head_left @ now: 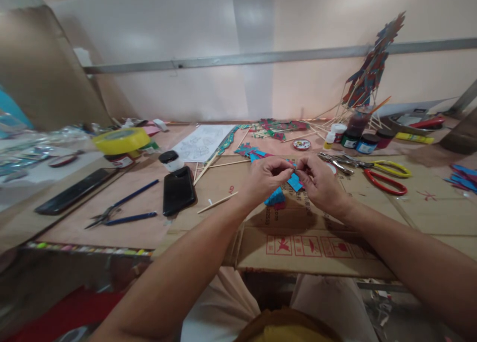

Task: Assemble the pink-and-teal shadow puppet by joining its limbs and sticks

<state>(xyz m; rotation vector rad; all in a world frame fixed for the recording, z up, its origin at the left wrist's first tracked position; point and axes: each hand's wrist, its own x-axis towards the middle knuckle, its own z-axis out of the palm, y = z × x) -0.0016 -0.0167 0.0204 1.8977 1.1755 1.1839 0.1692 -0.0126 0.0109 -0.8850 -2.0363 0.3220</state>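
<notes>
My left hand (265,179) and my right hand (321,183) meet above the cardboard sheet (309,242), fingertips pinched together on a small blue cut-out piece (278,197) that hangs below and between them. What sits right at the fingertips is too small to tell. A thin wooden stick (218,202) lies on the cardboard just left of my left wrist.
A black phone (178,190), blue-handled pliers (121,210) and a second dark phone (70,191) lie left. Yellow tape roll (121,139), white sheet (203,142), paint jars (357,138), red and yellow scissors (387,175) and painted stick figures (370,69) stand behind.
</notes>
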